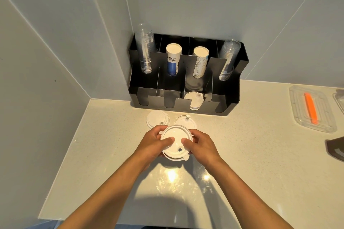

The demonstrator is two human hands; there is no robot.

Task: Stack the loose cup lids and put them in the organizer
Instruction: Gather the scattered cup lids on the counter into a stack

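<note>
White round plastic lid stack (176, 142) gripped by my left hand (155, 142) and right hand (200, 144), fingers (168, 140) closed on it; two loose lids (157, 118) on table (251, 154), near black organizer (229, 87).

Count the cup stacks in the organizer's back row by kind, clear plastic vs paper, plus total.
Clear plastic cup stacks: 2, the left clear stack and the right clear stack, at the two ends of the black organizer.
Paper cup stacks: 2, the blue-printed stack and the white-printed stack, in the middle slots.
Total: 4
</note>
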